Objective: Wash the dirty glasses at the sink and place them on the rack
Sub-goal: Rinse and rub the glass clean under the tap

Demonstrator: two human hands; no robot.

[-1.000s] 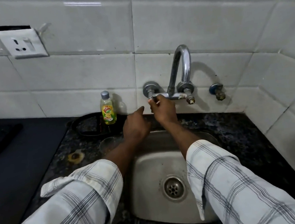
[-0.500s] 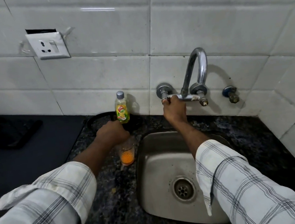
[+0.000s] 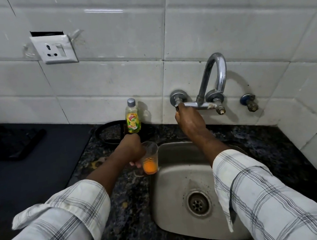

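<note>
Left hand [image 3: 130,151] wrapped around a clear glass [image 3: 150,157], fingers [image 3: 137,164] clamped on its side, glass tipped a bit toward the sink [image 3: 168,208] and held right at the sink's left rim, over the dark speckled table [image 3: 126,223]. Bit of orange liquid sitting in the bottom of the glass, so definitely not washed yet. Can't tell for sure whether the base is touching the table or just off it.

Right hand [image 3: 191,122] up at the wall tap [image 3: 213,81], fingers closed on the left tap handle [image 3: 178,100] under the chrome knob. Fingertips mostly hidden behind the hand, so the exact grip is hard to make out. No water visible from the spout.

Small bottle of dish soap [image 3: 132,117] standing upright against the tile, just behind the left hand. Label reads "Vim" in red on yellow-green, lemon slices pictured below it, grey cap on top. Rest of the label too small to read.

Black ring-shaped thing [image 3: 105,132] lying flat on the table around the bottle's base area. White wall socket [image 3: 54,50] up on the tiles, upper left. Small blue-capped valve [image 3: 248,101] to the right of the tap. Sink basin bare apart from the drain [image 3: 199,203]. Checked white sleeves [image 3: 263,196] rolled back on both arms.
</note>
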